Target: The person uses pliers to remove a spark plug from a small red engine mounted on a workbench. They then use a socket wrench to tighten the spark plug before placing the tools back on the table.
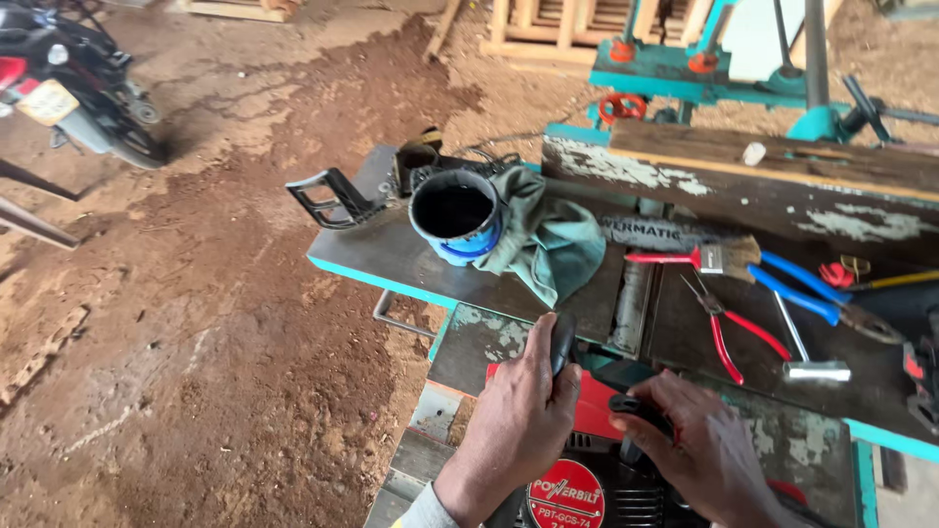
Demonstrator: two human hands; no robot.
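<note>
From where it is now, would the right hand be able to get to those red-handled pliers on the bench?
Probably yes. The right hand grips a black handle on the red machine, and the red-handled pliers lie just beyond it on the bench with nothing over them. The hand would have to let go first.

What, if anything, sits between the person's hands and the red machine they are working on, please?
Nothing visible does. The left hand already wraps the black handle of the red machine, and the right hand grips another black part of it. The pliers and can lie farther off.
</note>
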